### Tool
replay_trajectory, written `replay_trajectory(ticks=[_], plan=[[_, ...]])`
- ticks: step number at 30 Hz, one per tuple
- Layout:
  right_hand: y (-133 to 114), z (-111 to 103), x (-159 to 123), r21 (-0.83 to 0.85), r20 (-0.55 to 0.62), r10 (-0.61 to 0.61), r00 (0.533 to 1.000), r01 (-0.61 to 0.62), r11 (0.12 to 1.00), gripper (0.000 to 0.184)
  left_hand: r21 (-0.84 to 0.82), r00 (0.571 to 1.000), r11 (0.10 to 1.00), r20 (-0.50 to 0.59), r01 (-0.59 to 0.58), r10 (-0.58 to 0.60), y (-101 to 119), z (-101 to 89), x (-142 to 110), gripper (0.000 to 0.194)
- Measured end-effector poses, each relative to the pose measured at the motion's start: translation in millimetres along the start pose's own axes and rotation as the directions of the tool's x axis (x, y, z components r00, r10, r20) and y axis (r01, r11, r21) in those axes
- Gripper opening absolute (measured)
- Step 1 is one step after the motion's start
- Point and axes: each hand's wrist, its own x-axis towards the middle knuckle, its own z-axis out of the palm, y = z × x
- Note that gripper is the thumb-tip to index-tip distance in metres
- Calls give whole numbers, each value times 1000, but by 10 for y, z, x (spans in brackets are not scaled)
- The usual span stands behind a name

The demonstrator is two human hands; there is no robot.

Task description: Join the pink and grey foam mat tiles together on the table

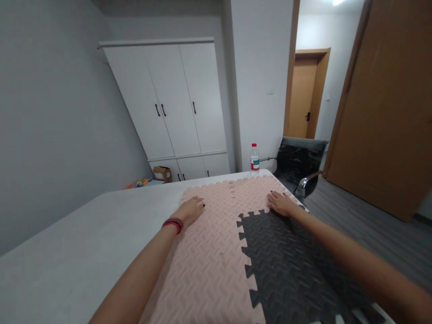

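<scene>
Pink foam puzzle mats [212, 252] with a ridged pattern lie flat on the white table. A dark grey foam puzzle mat [286, 265] lies at their right, its toothed edge running along the pink. My left hand [191, 208], with a red band at the wrist, rests on the pink mat near its left edge, fingers stretched out. Farther right, my right hand [281, 203] lies on the pink mat close to the far edge of the dark mat, fingers spread. Neither hand holds anything. Whether the teeth are fully interlocked under my right arm is hidden.
A water bottle [254, 159] with a red cap stands at the far end of the white table [101, 243]. Beyond the right edge is a black chair [299, 162]. A cardboard box [162, 173] sits before the white wardrobe [172, 99].
</scene>
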Motion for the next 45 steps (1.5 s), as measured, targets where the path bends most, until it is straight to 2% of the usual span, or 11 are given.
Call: replay_trajectory(ticks=[4, 7, 10, 14, 19, 24, 29, 32, 36, 40, 45], plan=[[333, 175, -75, -16, -42, 153, 987, -154, 988, 60, -44, 991, 994, -91, -104, 99, 588, -19, 495, 43], [366, 291, -65, -17, -59, 182, 982, -183, 983, 62, -67, 984, 988, -114, -143, 134, 1045, 181, 801, 41], [368, 323, -48, -3, -54, 183, 982, -183, 983, 63, -82, 985, 989, -134, -121, 110, 1305, 455, 953, 40], [386, 322, -36, 8, -63, 183, 981, -183, 983, 64, -89, 987, 989, -120, -118, 107, 1265, 644, 1028, 42], [388, 322, -36, 6, -76, 174, 982, -174, 985, 64, -93, 988, 985, -61, -146, 141, 1048, 494, 1257, 35], [368, 258, -44, 40, -63, 172, 983, -169, 985, 65, -49, 989, 997, -143, -57, 49, 1048, 391, 1575, 38], [366, 241, -16, 69, -49, 175, 983, -172, 983, 66, -21, 990, 999, -132, 36, -38, 996, 599, 1815, 45], [366, 250, 0, 79, -47, 174, 984, -170, 982, 67, -15, 996, 1000, -92, 9, -10, 912, 715, 1894, 48], [374, 270, 17, 83, -49, 174, 984, -169, 982, 68, 10, 996, 999, -79, -41, 42, 844, 735, 1916, 49], [383, 271, 19, 87, -56, 172, 983, -167, 982, 67, 62, 997, 998, -72, -28, 33, 926, 638, 1885, 48], [357, 223, -19, 102, -76, 188, 979, -180, 978, 63, 134, 993, 989, -107, 65, -51, 1307, 354, 1729, 40]])
